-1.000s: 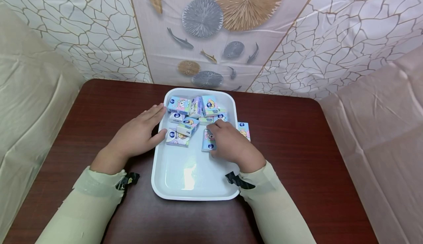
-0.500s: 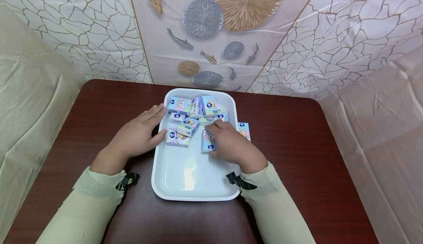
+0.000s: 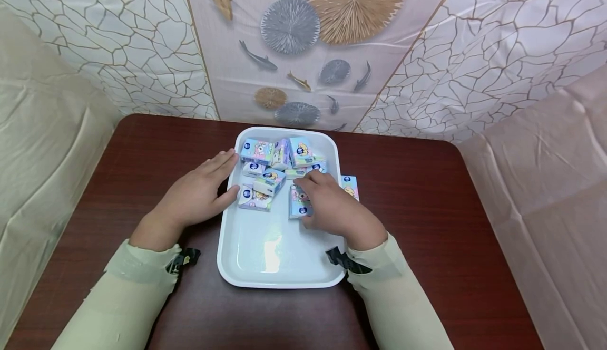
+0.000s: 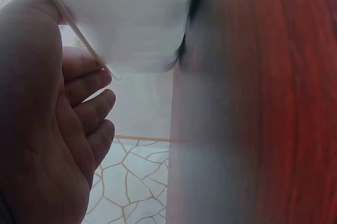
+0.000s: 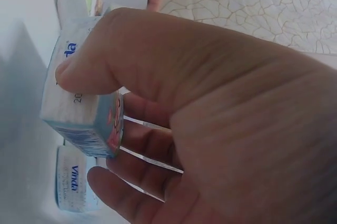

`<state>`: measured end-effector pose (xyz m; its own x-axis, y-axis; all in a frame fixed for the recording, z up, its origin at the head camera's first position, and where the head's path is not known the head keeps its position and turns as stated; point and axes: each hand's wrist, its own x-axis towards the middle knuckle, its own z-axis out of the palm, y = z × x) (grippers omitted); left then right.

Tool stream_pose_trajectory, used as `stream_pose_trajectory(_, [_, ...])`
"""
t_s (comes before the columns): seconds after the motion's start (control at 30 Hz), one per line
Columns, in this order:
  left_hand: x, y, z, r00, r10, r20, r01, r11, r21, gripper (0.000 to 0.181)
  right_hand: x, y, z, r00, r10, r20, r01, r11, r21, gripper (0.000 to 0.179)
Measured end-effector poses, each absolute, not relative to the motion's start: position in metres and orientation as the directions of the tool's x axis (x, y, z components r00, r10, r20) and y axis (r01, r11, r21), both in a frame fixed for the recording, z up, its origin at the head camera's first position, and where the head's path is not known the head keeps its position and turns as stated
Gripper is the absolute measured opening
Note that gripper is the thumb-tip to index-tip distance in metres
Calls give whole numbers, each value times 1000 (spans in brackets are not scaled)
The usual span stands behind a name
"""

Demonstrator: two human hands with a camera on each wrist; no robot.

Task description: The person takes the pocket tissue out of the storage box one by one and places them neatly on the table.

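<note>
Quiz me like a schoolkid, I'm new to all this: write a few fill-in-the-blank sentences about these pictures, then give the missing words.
1. The right hand holds a small pack with its ____ on the pack's lettered end.
2. The tray is coloured ____.
3. Seen from the head camera, the lone pack outside the tray lies to the tray's ____.
4. In the right wrist view, the blue word readable in full on the lower pack is ____.

Missing words: thumb; white; right; Vinda.

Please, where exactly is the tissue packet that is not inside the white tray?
In the head view, the tissue packet lies on the dark table, just outside the right rim of the white tray and beside the right hand.
</note>
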<state>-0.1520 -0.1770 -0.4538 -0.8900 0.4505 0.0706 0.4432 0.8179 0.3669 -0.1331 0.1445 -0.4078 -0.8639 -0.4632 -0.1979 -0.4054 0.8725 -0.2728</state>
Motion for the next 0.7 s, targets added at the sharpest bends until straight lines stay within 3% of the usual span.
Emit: stream_pose_trajectory(0.7, [-151,-177,-453,-893,446,70,438,820,368,79,-121,148,-387,-873,-464,-151,-407,863,-300,85])
